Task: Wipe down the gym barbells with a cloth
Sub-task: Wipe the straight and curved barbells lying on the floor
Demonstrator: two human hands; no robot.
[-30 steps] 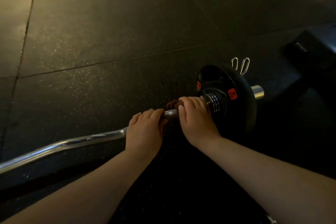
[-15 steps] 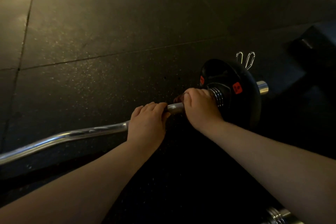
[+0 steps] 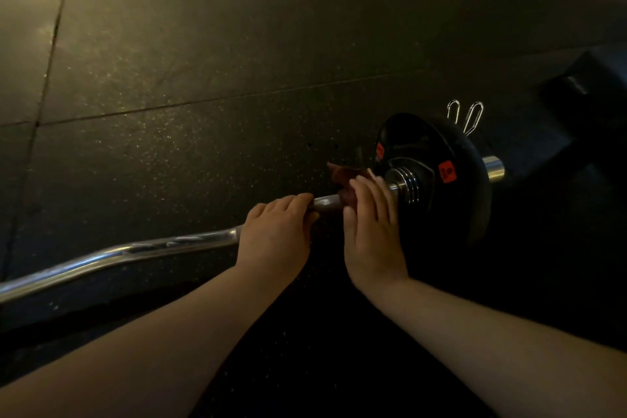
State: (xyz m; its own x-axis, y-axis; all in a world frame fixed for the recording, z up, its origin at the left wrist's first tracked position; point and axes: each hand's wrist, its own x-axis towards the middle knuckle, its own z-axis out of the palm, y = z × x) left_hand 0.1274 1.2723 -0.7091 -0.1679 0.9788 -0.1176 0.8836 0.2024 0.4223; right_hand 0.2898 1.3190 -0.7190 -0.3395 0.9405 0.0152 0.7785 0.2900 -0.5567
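Note:
A chrome curl barbell point(image 3: 163, 246) lies on the dark rubber floor, running from the lower left up to a black weight plate point(image 3: 437, 176) with orange labels at the right. My left hand point(image 3: 276, 237) is closed around the bar's shaft. Just to its right, my right hand point(image 3: 371, 231) presses a dark reddish cloth point(image 3: 342, 175) against the bar beside the plate's collar; its fingers are stretched over the cloth. Part of the cloth sticks out above the fingers. A short bare piece of bar shows between the two hands.
The bar's chrome sleeve end point(image 3: 493, 168) juts out past the plate. Two metal clip loops point(image 3: 464, 117) lie on the floor behind the plate. A dark bench or equipment base point(image 3: 590, 102) sits at the far right. Floor mat seams point(image 3: 203, 100) cross the upper left.
My right hand has loosened from a fist around the bar into flatter, extended fingers, and more of the cloth now shows above it. My left hand stays gripped in place.

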